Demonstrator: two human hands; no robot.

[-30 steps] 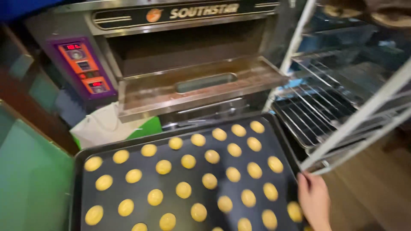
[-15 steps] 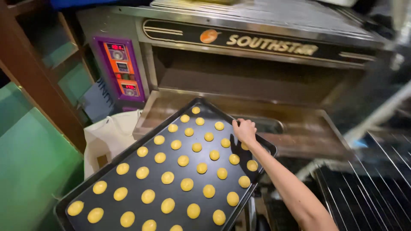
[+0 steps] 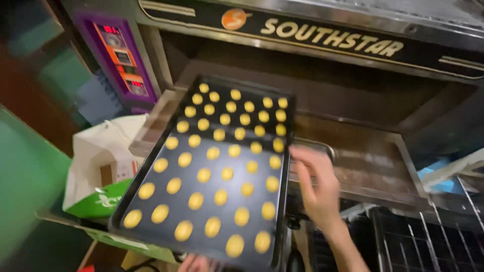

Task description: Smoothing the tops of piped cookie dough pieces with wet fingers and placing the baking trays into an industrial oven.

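Note:
A black baking tray (image 3: pixel 285 191) carrying rows of several small yellow dough rounds (image 3: pixel 227 173) lies tilted, its far end over the lowered oven door (image 3: pixel 373 166) and inside the oven mouth. My right hand (image 3: pixel 315 186) is blurred, its fingers spread, just right of the tray's right rim and over the door. It grips nothing. Only the fingertips of my left hand (image 3: pixel 196 263) show at the bottom edge, under the tray's near rim, holding it up.
The metal deck oven (image 3: pixel 312 30) fills the top, with a purple and orange control panel (image 3: pixel 123 65) on its left. A white paper bag (image 3: pixel 101 146) and a green bag (image 3: pixel 103 201) sit at the left. Wire rack shelves (image 3: pixel 433 236) are at lower right.
The tray has moved forward and up, so its far end now reaches into the oven mouth. My right hand has come off the tray's far right rim and drawn back beside it.

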